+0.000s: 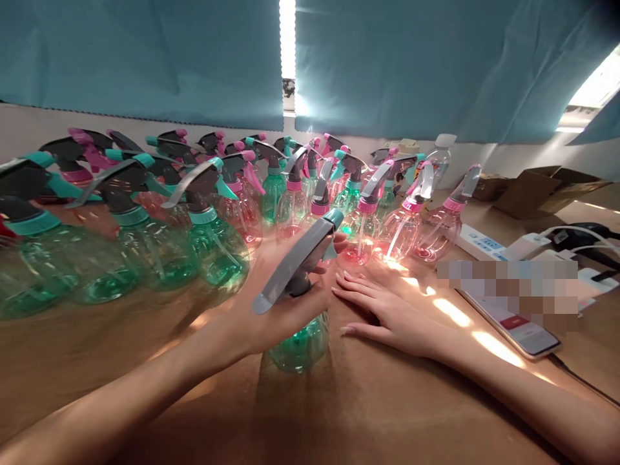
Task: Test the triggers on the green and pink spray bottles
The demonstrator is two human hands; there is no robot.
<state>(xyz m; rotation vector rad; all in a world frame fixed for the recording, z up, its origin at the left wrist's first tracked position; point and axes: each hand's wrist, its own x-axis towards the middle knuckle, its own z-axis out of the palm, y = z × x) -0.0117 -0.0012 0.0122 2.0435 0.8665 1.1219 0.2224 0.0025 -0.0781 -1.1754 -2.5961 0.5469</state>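
My left hand (290, 284) is wrapped round the neck of a green spray bottle (301, 349) with a grey and teal trigger head. That bottle stands upright on the brown table (387, 413), its neck hidden by my fingers. Just to its right, my right hand (375, 307) rests flat on the table, fingers stretched out and apart, holding nothing. Close behind my hands are pink spray bottles (358, 239), and a green spray bottle (216, 248) stands left of my left hand.
Several more green and pink spray bottles (155, 252) crowd the left and back. A phone (526, 329) lies at right, near a white power strip (484, 242) with cables. Behind are an open cardboard box (537, 194), a clear capped bottle (440, 158) and a teal curtain (411, 71).
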